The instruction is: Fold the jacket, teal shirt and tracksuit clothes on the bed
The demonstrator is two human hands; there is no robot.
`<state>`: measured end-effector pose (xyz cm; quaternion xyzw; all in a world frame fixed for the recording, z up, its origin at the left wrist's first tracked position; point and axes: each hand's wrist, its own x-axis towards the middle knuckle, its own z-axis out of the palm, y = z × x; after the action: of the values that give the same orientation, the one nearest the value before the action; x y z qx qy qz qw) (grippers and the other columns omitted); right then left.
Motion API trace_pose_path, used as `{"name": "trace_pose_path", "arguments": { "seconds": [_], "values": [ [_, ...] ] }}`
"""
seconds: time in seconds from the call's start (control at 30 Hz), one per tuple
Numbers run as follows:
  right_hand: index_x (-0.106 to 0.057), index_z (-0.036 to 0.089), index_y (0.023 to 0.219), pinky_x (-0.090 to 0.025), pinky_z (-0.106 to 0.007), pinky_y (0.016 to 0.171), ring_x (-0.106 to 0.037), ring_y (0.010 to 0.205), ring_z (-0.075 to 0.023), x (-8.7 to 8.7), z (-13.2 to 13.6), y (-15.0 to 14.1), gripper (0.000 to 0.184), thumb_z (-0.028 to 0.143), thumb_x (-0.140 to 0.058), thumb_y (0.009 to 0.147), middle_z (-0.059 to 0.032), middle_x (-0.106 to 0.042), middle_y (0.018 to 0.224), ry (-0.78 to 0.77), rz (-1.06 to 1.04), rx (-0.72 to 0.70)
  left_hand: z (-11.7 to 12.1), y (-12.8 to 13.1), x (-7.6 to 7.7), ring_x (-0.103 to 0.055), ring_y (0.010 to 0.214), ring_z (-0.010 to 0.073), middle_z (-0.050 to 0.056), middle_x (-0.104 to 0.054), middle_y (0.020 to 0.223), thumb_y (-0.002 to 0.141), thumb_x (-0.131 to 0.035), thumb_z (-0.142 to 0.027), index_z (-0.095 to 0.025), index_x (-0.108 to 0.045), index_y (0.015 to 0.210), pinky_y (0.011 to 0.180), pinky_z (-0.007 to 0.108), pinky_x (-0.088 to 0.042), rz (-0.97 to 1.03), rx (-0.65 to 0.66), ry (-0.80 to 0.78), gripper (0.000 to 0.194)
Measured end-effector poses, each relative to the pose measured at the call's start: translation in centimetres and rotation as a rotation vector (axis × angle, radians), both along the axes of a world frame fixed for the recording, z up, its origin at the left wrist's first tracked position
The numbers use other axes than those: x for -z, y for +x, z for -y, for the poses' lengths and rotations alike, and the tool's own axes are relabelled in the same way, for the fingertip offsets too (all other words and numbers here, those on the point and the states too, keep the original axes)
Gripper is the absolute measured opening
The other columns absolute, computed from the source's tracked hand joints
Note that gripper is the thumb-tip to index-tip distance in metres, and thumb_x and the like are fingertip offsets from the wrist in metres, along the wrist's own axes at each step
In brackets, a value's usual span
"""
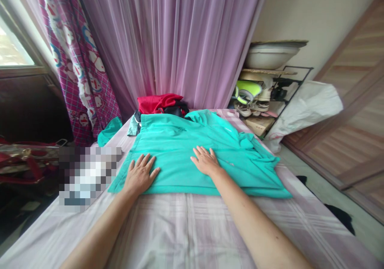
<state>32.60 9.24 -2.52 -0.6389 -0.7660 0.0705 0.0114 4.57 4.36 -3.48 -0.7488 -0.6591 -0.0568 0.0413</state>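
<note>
A turquoise jacket (177, 173) lies spread sideways across the bed, its hem to the left and its bunched collar end to the right. My left hand (141, 174) rests flat on the jacket near its left edge, fingers spread. Near the middle of the garment, my right hand (205, 160) also lies palm down with the fingers stretched out. Neither hand grips the cloth. Part of the far side is rumpled and folded over, and small light marks show on the fabric.
Behind the jacket sits a pile of red and dark clothes (162, 103) against the purple curtain (180, 41). A turquoise cloth (109, 131) lies at the bed's left edge, near a blurred-out patch. To the right stand a shoe rack (288, 97) and a white sack (312, 105). Plaid bedding (180, 229) covers the bed.
</note>
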Motion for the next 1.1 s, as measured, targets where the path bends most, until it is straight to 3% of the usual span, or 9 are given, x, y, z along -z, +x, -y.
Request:
{"name": "trace_pose_path", "arguments": {
  "seconds": [0.07, 0.17, 0.3, 0.47, 0.7, 0.83, 0.97, 1.1],
  "values": [
    [-0.036, 0.019, 0.153, -0.009, -0.053, 0.121, -0.022, 0.150, -0.0240, -0.9, 0.9, -1.5, 0.062, 0.050, -0.025, 0.102, -0.0099, -0.027, 0.163, 0.030, -0.031, 0.016, 0.0, 0.0, 0.0, -0.029, 0.148, 0.0320, 0.007, -0.041, 0.157, 0.096, -0.038, -0.055, -0.025, -0.046, 0.148, 0.117, 0.057, -0.026, -0.003, -0.005, 0.000, 0.060],
    [-0.038, 0.022, 0.153, -0.011, -0.051, 0.121, -0.021, 0.150, -0.0232, -1.7, 2.7, -4.0, 0.061, 0.053, -0.025, 0.101, -0.0088, -0.027, 0.163, 0.098, -0.116, -0.098, -0.1, 0.0, 0.0, -0.029, 0.148, 0.0322, 0.007, -0.041, 0.157, 0.097, -0.038, -0.054, -0.024, -0.047, 0.147, 0.117, 0.057, -0.026, -0.006, -0.008, 0.004, 0.059],
    [-0.035, 0.026, 0.154, -0.015, -0.049, 0.121, -0.023, 0.150, -0.0223, -1.0, 4.4, -3.7, 0.061, 0.054, -0.026, 0.101, -0.0065, -0.028, 0.163, 0.038, -0.122, -0.187, 0.0, -0.1, 0.0, -0.031, 0.147, 0.0322, 0.008, -0.043, 0.156, 0.097, -0.038, -0.052, -0.024, -0.048, 0.146, 0.117, 0.057, -0.026, 0.021, -0.002, 0.014, 0.057],
    [-0.034, 0.025, 0.155, -0.014, -0.047, 0.121, -0.021, 0.150, -0.0197, 0.5, 5.5, 3.2, 0.058, 0.047, -0.026, 0.101, -0.0048, -0.026, 0.163, 0.025, -0.005, -0.041, 0.1, -0.2, -0.2, -0.030, 0.147, 0.0311, 0.008, -0.043, 0.156, 0.097, -0.037, -0.052, -0.025, -0.047, 0.147, 0.117, 0.055, -0.026, 0.038, 0.001, 0.000, 0.057],
    [-0.034, 0.028, 0.154, -0.017, -0.051, 0.121, -0.025, 0.149, -0.0193, 1.8, 9.3, 13.8, 0.056, 0.041, -0.021, 0.101, -0.0024, -0.030, 0.162, 0.035, 0.103, 0.214, 0.0, -0.1, -0.3, -0.028, 0.148, 0.0307, 0.007, -0.040, 0.157, 0.097, -0.036, -0.050, -0.025, -0.045, 0.148, 0.118, 0.055, -0.025, 0.014, -0.004, -0.013, 0.057],
    [-0.036, 0.028, 0.153, -0.017, -0.057, 0.119, -0.025, 0.149, -0.0229, 1.7, 9.6, 17.1, 0.055, 0.042, -0.023, 0.101, -0.0042, -0.028, 0.163, 0.015, 0.160, 0.349, 0.0, 0.0, -0.2, -0.028, 0.148, 0.0311, 0.008, -0.040, 0.158, 0.097, -0.037, -0.049, -0.024, -0.045, 0.148, 0.117, 0.055, -0.026, -0.003, -0.007, -0.009, 0.057],
    [-0.037, 0.024, 0.153, -0.019, -0.058, 0.118, -0.027, 0.148, -0.0249, 0.1, 8.5, 15.1, 0.057, 0.043, -0.020, 0.102, -0.0080, -0.030, 0.162, 0.102, 0.099, 0.377, -0.1, -0.1, -0.1, -0.029, 0.148, 0.0317, 0.009, -0.041, 0.157, 0.097, -0.037, -0.050, -0.024, -0.046, 0.147, 0.117, 0.056, -0.026, 0.000, 0.002, 0.011, 0.058],
    [-0.034, 0.028, 0.154, -0.017, -0.051, 0.120, -0.025, 0.149, -0.0214, -0.4, 8.0, 10.7, 0.057, 0.045, -0.020, 0.102, -0.0050, -0.029, 0.163, 0.237, 0.010, 0.141, -0.1, -0.3, 0.1, -0.029, 0.148, 0.0317, 0.009, -0.041, 0.157, 0.097, -0.037, -0.050, -0.024, -0.046, 0.147, 0.117, 0.056, -0.026, 0.001, 0.009, 0.024, 0.058]
  ]
}}
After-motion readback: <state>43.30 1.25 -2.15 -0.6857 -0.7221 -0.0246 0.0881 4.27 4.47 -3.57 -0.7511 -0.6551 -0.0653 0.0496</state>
